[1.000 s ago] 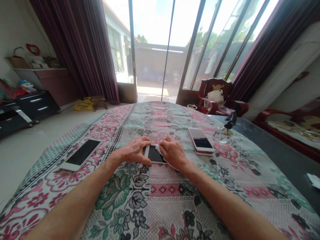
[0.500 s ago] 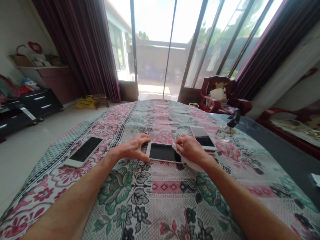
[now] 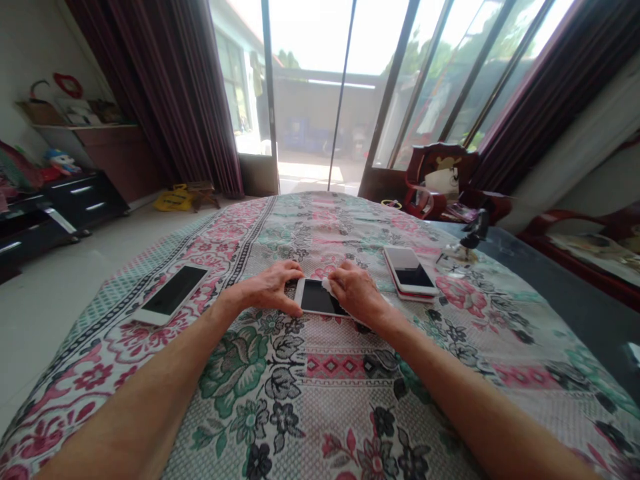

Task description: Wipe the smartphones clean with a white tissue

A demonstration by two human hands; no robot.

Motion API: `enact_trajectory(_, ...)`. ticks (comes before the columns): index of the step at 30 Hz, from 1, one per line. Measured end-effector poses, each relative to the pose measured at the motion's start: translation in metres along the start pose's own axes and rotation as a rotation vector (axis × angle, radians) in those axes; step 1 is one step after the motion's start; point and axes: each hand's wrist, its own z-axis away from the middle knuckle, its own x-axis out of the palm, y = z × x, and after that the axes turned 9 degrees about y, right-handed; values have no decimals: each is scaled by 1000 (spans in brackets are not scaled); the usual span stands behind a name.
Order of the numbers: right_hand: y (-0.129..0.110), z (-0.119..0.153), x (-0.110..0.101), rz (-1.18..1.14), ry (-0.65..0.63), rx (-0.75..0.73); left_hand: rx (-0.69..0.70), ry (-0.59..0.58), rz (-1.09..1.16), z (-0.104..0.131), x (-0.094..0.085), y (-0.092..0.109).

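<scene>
A white smartphone [image 3: 313, 297] with a dark screen lies flat and crosswise on the flowered tablecloth [image 3: 330, 400]. My left hand [image 3: 270, 287] grips its left end, thumb at the near corner and fingers at the far one. Bunched in the closed fingers of my right hand [image 3: 356, 290] is a white cloth [image 3: 327, 285], pressed on the screen; the hand hides the phone's right end and most of the cloth. Another white phone [image 3: 175, 291] lies to the left, dark screen up. On the right sits a small stack of phones [image 3: 413, 273], apart from my right hand.
A small dark figure on a clear base [image 3: 473, 237] stands at the table's right side, beside a dark grey surface [image 3: 520, 267]. Beyond the table are a carved red chair [image 3: 440, 177], a yellow bag [image 3: 173, 199] on the floor and glass doors [image 3: 325, 127].
My right hand has slid the cloth leftward across the screen, from the phone's right end to its middle. My left hand keeps its hold. The view has shifted slightly.
</scene>
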Motion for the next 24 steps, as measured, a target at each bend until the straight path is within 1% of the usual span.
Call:
enact_trajectory(3,-12,-7,8,-27,-3,-56,7,-8,-12,0,-1,2)
enact_trajectory(6,-16,-12,7,-23,-34,-65,5,-9,-18,-1,-2,3)
enact_trajectory(9,-8,-13,-7,10,-89,6,0,-12,-6,-1,-3,5)
enact_trajectory(12,10,-11,-27,39,-187,122,-14,-6,12,0,-4,6)
enact_trajectory(14,21,-10,-40,67,-240,166,-17,0,17,0,-4,5)
enact_trajectory(16,28,-9,-46,88,-266,187,-15,2,13,0,-3,4)
enact_trajectory(19,26,-8,-43,65,-231,149,-7,3,13,0,-2,2)
enact_trajectory(24,1,-12,-19,47,-131,37,14,10,27,-1,-2,2)
